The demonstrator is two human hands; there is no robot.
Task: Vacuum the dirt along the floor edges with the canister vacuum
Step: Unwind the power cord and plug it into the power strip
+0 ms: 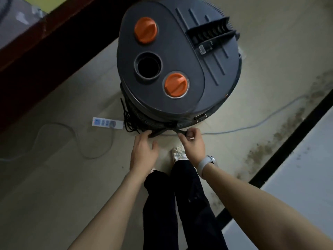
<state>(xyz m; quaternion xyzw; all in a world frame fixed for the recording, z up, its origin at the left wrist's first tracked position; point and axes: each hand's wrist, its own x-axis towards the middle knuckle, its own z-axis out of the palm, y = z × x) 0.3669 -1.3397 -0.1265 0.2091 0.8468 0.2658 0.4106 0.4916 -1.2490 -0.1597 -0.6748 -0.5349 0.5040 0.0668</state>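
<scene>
A dark grey canister vacuum [180, 60] stands on the floor in front of me, with two orange knobs [145, 30] and an open round port [148, 65] on its lid. A ribbed hose [144, 114] is coiled round its base. A black strap [162, 131] hangs from the coil at the near side. My left hand [143, 154] grips one end of that strap. My right hand [192, 141], a white watch on its wrist, pinches the other end. Brown dirt [288, 127] lies along the floor edge at the right.
A white power strip [107, 123] lies left of the vacuum with a tangled black cord [130, 123] beside it. A grey cable [252, 126] runs right. A dark wooden frame [45, 42] borders the upper left, a black skirting strip [288, 147] the right. My legs stand below.
</scene>
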